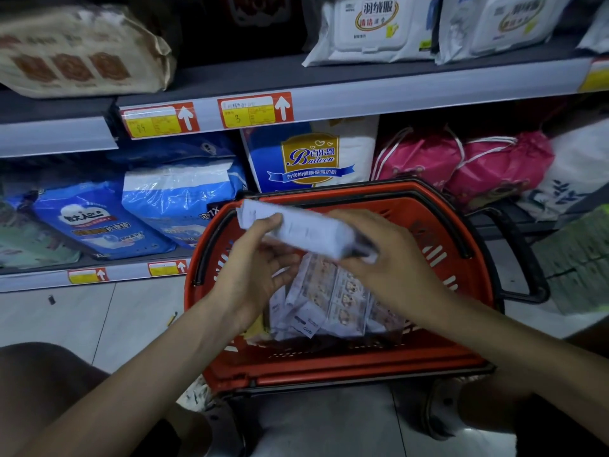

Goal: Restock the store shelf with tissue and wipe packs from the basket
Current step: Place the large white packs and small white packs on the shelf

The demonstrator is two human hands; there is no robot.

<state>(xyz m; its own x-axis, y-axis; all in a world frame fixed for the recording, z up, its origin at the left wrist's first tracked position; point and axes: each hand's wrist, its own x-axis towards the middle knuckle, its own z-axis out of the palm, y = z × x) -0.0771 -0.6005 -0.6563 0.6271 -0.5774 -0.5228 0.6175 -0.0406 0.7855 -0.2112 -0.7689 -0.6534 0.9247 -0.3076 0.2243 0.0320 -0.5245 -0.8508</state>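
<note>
Pack (303, 230) — one, white — gripped by left hand (260, 258) and right hand (389, 255) above one red basket (346, 364).

Pale floor tiles (66, 318) with thin dark joints cover the near ground and show a soft sheen at the near edge. Beyond them stands grey metal shelving (395, 94). Its lower shelf (33, 282) sits just above the floor at the left. Yellow price labels (255, 110) with red arrow tabs sit on both front rails. The light is dim and bluish.
</note>
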